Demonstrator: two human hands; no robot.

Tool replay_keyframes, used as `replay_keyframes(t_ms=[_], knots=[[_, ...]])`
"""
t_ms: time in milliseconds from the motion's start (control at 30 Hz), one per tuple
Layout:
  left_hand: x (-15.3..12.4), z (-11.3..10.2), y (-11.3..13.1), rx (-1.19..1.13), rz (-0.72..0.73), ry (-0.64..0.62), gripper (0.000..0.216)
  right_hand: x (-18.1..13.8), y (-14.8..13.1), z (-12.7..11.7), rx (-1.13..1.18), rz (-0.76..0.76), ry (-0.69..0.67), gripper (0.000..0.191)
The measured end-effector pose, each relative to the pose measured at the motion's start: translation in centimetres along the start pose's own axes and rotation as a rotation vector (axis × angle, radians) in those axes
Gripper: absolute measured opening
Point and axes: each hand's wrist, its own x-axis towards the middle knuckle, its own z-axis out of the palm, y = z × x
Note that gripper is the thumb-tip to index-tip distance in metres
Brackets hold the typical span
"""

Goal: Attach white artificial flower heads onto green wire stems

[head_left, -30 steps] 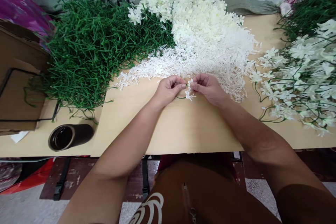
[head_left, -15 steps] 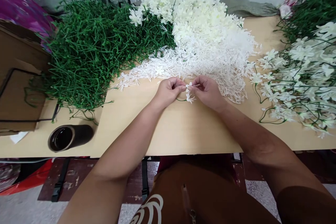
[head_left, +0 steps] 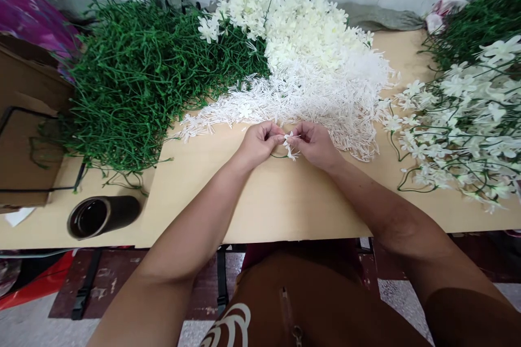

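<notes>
Over the middle of the table, my left hand [head_left: 261,142] pinches a small artificial flower stem [head_left: 280,156], its green end curving out below the fingers. White petals [head_left: 290,150] show between my two hands, one bloom hanging a little lower. My right hand [head_left: 316,145] is closed at the fingertips against the white flower from the other side; thin white stamen threads poke out by its fingers. Just beyond both hands spreads a heap of white stamens [head_left: 317,92], with a pile of loose white blossoms [head_left: 303,24] behind it.
Green plastic stems [head_left: 134,76] are heaped at the left. Finished-looking white flower sprays [head_left: 459,135] lie at the right, with more green stems [head_left: 484,27] behind. A dark hollow tube [head_left: 103,216] lies near the front left edge, by a cardboard box [head_left: 32,135].
The whole view shifts slightly left and down. Both hands stay together on the flower, with only small finger movement.
</notes>
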Motion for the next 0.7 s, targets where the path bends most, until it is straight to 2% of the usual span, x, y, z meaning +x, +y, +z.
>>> replay_keyframes(t_ms=[167, 300, 433, 567, 700], knots=[[0.2, 0.1, -0.1, -0.011, -0.001, -0.001, 0.014, 0.2, 0.3, 0.4, 0.024, 0.001, 0.045, 0.047], [0.2, 0.1, -0.3, -0.096, 0.0, -0.01, 0.012, 0.5, -0.3, 0.1, 0.119, 0.057, 0.015, 0.05], [0.1, -0.3, -0.5, -0.119, 0.03, -0.085, 0.03, 0.5, -0.8, -0.1, 0.185, 0.072, -0.007, 0.052], [0.0, -0.9, -0.3, -0.058, 0.062, -0.149, 0.045, 0.5, -0.8, -0.1, 0.193, 0.082, 0.0, 0.052], [0.0, -1.1, -0.2, 0.053, 0.065, -0.151, 0.046, 0.5, -0.7, -0.1, 0.176, 0.066, 0.01, 0.052]])
